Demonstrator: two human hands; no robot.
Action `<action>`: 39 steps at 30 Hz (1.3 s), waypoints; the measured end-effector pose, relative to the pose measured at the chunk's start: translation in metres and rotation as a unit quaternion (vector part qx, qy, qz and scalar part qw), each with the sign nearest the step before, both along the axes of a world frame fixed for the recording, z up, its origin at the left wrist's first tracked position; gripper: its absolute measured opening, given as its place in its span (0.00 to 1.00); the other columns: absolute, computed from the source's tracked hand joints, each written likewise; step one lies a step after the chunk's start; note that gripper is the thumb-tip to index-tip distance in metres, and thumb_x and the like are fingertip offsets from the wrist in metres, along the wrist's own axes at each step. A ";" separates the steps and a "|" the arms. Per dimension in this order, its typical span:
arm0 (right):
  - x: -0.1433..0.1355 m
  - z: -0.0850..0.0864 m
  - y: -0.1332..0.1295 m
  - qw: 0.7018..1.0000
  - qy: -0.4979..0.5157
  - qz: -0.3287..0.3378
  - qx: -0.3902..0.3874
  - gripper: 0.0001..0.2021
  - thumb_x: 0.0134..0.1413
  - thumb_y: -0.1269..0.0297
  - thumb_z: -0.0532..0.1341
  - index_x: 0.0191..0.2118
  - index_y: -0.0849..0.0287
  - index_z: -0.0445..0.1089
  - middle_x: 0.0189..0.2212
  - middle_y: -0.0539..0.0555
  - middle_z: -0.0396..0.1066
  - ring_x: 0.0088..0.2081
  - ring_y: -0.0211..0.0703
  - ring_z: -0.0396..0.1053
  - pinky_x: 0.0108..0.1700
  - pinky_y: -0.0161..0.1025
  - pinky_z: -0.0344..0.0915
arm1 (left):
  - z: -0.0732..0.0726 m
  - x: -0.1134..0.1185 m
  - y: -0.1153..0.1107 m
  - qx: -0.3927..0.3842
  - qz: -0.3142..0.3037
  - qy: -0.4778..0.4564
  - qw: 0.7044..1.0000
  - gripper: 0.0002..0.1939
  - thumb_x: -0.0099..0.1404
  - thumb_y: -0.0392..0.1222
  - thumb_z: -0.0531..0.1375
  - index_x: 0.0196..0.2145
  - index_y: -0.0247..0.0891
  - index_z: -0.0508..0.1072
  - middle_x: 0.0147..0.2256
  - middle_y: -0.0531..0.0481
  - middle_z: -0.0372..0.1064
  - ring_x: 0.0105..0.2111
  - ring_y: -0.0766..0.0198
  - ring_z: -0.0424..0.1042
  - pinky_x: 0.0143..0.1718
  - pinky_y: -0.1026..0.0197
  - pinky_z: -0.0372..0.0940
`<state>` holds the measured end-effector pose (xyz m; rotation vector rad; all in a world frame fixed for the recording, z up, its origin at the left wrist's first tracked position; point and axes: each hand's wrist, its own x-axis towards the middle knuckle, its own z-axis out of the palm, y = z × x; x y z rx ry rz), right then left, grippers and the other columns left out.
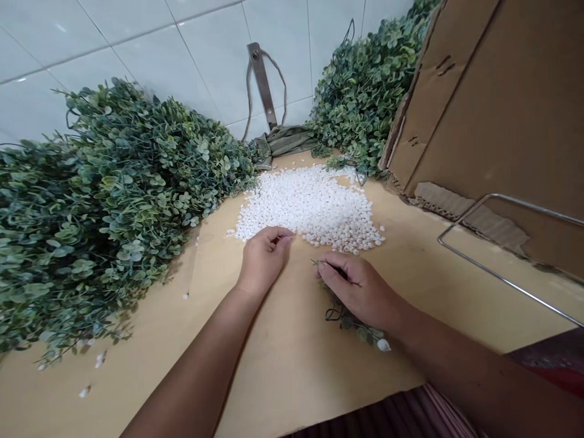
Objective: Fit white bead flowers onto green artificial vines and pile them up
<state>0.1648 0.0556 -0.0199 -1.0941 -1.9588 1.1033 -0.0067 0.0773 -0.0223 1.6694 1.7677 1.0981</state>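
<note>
My left hand [267, 255] is at the near edge of a heap of small white pieces [314, 204], its thumb and forefinger pinched together. Whatever lies between those fingertips is too small to name. To the right, my right hand [353, 283] is closed around a green leafy sprig [349, 316]. A tip of the sprig pokes out between thumb and forefinger, and its leaves hang below the palm. One white piece [383, 345] shows at the sprig's lower end, near my right wrist.
Piles of green foliage [114, 182] stand at the left and more foliage [365, 91] at the back right. A cardboard box [493, 121] and a bent metal wire frame [497, 277] are at the right. White tiles [283, 30] rise behind the tan surface [283, 365].
</note>
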 end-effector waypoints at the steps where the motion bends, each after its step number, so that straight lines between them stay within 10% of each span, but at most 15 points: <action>1: 0.000 0.000 0.000 1.000 0.004 -0.002 0.000 0.13 0.55 0.63 0.48 0.23 0.60 0.60 0.20 0.48 0.58 0.27 0.39 0.58 0.28 0.35 0.53 | 0.002 0.002 -0.004 -0.033 0.001 -0.093 0.995 0.05 0.55 0.37 0.59 0.29 0.37 0.75 0.28 0.50 0.72 0.29 0.64 0.69 0.34 0.60 0.64; 7: -0.001 -0.001 0.002 1.000 0.025 -0.002 0.018 0.12 0.54 0.65 0.49 0.22 0.59 0.61 0.19 0.48 0.56 0.25 0.37 0.56 0.28 0.35 0.54 | 0.015 0.022 -0.028 -0.154 -0.060 -0.367 0.916 0.07 0.49 0.36 0.64 0.29 0.36 0.77 0.26 0.52 0.74 0.26 0.68 0.69 0.35 0.63 0.64; 39: 0.000 -0.001 0.000 0.998 0.063 -0.018 0.006 0.12 0.51 0.66 0.51 0.20 0.59 0.60 0.17 0.45 0.51 0.22 0.34 0.52 0.24 0.33 0.51 | 0.011 0.013 -0.022 -0.193 -0.096 -0.421 0.881 0.14 0.37 0.42 0.72 0.24 0.35 0.76 0.23 0.52 0.74 0.23 0.69 0.70 0.28 0.66 0.63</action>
